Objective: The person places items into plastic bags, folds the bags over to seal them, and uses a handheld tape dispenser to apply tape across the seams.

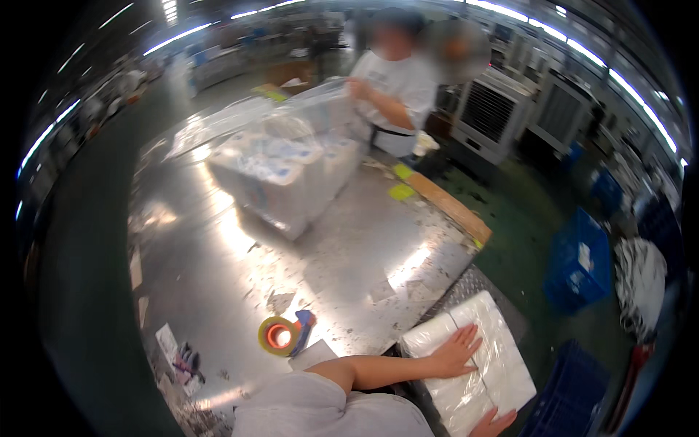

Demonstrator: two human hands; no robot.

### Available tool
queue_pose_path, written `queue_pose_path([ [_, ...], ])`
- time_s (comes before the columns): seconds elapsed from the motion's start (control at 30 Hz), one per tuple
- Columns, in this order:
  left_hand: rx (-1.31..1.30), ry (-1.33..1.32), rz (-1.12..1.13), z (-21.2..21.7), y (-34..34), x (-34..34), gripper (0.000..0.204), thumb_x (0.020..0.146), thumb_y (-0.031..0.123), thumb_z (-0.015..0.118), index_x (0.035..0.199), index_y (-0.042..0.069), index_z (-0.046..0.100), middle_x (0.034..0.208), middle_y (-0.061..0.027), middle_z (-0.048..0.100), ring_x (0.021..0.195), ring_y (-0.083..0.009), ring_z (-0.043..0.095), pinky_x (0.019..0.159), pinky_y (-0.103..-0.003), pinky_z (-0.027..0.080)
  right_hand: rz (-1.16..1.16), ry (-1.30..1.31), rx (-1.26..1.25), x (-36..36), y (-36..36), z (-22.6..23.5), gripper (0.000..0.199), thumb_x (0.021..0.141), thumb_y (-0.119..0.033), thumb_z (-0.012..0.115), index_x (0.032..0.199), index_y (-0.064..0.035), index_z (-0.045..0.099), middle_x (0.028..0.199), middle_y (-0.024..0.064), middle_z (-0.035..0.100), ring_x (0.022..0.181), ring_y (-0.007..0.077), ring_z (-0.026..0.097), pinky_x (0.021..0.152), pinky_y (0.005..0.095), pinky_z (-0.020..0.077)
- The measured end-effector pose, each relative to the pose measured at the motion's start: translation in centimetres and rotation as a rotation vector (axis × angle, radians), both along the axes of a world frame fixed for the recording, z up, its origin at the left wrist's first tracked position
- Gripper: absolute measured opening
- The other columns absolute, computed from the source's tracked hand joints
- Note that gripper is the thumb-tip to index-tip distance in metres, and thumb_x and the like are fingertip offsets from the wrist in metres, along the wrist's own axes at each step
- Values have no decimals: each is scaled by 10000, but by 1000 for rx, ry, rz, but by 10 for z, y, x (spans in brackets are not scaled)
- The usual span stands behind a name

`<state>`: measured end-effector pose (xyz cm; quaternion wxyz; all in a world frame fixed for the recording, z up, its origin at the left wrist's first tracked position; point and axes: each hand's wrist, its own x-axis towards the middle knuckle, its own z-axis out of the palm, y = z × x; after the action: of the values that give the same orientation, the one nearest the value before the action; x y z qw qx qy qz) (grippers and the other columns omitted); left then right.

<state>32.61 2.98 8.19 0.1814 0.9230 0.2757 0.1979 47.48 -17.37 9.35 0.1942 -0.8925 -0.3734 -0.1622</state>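
Pressing flat and open, the left hand (457, 351) lies on top of a white plastic-wrapped pack (473, 364); the right hand (496, 422), fingers spread, touches its near edge. Left of the hands, a tape dispenser (282, 335) sits on the shiny bench (218, 247). Farther off, another person (389, 95) handles a clear bag over stacked white packs (284, 175).

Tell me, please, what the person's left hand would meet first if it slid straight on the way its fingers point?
The left hand lies flat on the white plastic-wrapped pack, fingers pointing up-right. Going on, it would probably cross the pack's far edge toward the green floor; depth is unclear.
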Motion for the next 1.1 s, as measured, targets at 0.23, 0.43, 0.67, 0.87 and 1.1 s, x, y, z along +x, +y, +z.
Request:
queue_pose_path([
  [0.23,20,28,-34,9,26,19,767,842,498,486,1333,-63,305,1394,-337,195,1329,-431,163,1091,-473,127,-150,445,160,15,9,-13,666,853,-259,547,1380,6,239,1375,259,292,1267,379,313,1042,399,274],
  [0.43,101,37,-33,-2,16,4,738,860,509,455,1342,-34,323,1404,-311,212,1346,-390,159,1091,-467,123,-249,431,89,-19,-11,-14,665,861,-318,518,1407,-87,217,1364,265,298,1221,420,350,995,457,321],
  [0.67,177,-40,-51,4,14,2,683,838,454,518,1282,-50,390,1334,-334,303,1285,-425,257,1061,-484,181,-245,482,122,-51,-35,-14,641,861,-309,511,1396,-83,238,1331,263,343,1187,423,387,970,463,342],
  [0.87,158,-23,-62,1,13,7,696,828,453,527,1288,-47,379,1349,-327,296,1292,-420,244,1063,-474,170,-255,372,345,-63,-43,-19,549,821,-227,569,1301,-26,393,1267,214,449,1140,375,456,951,416,377],
  [1.1,187,-55,-39,3,16,8,671,820,449,544,1248,-54,423,1321,-342,318,1264,-433,277,1045,-494,201,-262,353,418,-52,-37,-27,515,792,-220,605,1249,-27,462,1211,192,508,1110,351,491,939,392,395],
])
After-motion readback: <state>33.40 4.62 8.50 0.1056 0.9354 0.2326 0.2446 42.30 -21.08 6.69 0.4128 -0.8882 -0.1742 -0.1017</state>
